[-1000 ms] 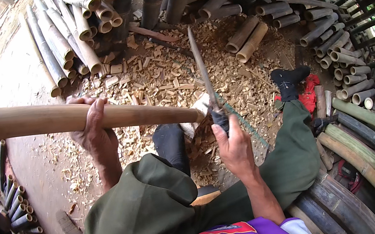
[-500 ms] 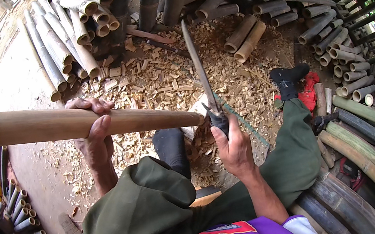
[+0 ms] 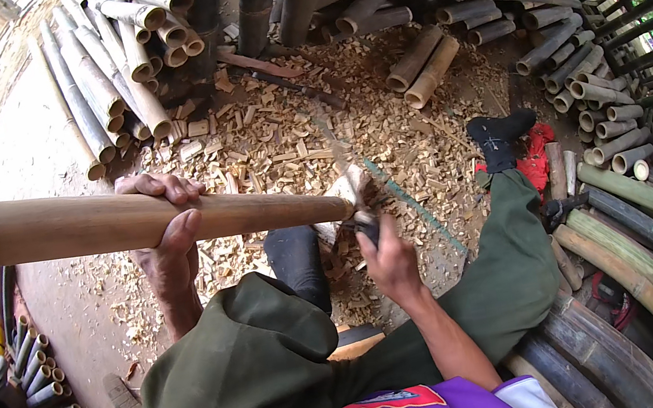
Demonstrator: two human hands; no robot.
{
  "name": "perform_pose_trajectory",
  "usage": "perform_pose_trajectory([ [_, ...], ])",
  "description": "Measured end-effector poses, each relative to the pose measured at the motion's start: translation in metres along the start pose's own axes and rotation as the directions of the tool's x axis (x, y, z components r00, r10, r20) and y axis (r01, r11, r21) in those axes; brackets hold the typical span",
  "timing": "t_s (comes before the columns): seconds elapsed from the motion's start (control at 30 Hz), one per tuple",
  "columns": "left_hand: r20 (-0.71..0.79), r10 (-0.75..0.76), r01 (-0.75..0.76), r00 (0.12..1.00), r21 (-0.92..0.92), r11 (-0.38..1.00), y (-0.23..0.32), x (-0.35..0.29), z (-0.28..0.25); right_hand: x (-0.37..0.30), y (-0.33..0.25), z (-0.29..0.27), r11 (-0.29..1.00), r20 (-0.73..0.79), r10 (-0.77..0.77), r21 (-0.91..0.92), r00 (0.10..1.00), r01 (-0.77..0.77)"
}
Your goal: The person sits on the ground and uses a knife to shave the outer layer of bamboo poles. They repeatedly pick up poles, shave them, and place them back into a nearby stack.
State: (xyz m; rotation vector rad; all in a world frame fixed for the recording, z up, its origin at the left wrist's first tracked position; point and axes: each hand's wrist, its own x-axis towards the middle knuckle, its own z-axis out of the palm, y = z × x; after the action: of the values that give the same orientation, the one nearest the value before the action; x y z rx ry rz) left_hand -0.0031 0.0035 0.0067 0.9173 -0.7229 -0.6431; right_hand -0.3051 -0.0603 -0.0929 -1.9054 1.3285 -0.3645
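Note:
A thick tan bamboo pole [image 3: 59,223] slants across the view from the far left, its narrow end toward the middle. My left hand [image 3: 167,241] is wrapped round the pole, thumb on the near side. The narrow end sits on or against a pale, chopped wooden block [image 3: 351,182]. My right hand [image 3: 394,262] is closed round the dark handle of a machete [image 3: 366,227], right beside that end. Its blade is smeared by motion, so whether it touches the bamboo I cannot tell.
Wood chips [image 3: 248,152] cover the ground around the block. Two short bamboo pieces [image 3: 434,71] lie beyond it. Stacked bamboo poles [image 3: 92,88] stand at the far left; more cut lengths [image 3: 586,92] and long split poles [image 3: 632,255] line the right. My dark-socked foot [image 3: 297,261] is close to the block.
The machete has swung down from upright to the pole's narrow end, and my right hand has moved slightly left and nearer to me. The pole has shifted slightly left in my left hand's hold.

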Motion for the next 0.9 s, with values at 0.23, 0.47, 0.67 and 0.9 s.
perform_pose_trajectory([
  [0.23, -0.547, -0.004, -0.079, 0.837, -0.128, 0.989, -0.001, 0.003, -0.018, 0.005, 0.009, -0.006, 0.987, 0.142, 0.157, 0.015, 0.977, -0.161],
  [0.47, -0.466, 0.037, -0.022, 0.884, 0.037, 0.999, -0.022, 0.007, -0.08, 0.003, -0.049, -0.042, 0.988, -0.091, -0.12, 0.088, 0.988, 0.129],
  [0.67, -0.253, -0.039, 0.028, 0.967, -0.044, 0.999, -0.017, 0.015, -0.084, 0.016, 0.015, 0.022, 0.934, 0.152, 0.172, -0.338, 0.973, -0.113],
  [0.9, -0.72, 0.088, 0.062, 0.688, 0.178, 0.982, -0.02, 0.017, -0.069, 0.004, -0.054, -0.028, 0.996, 0.025, -0.056, -0.063, 0.998, 0.057],
])
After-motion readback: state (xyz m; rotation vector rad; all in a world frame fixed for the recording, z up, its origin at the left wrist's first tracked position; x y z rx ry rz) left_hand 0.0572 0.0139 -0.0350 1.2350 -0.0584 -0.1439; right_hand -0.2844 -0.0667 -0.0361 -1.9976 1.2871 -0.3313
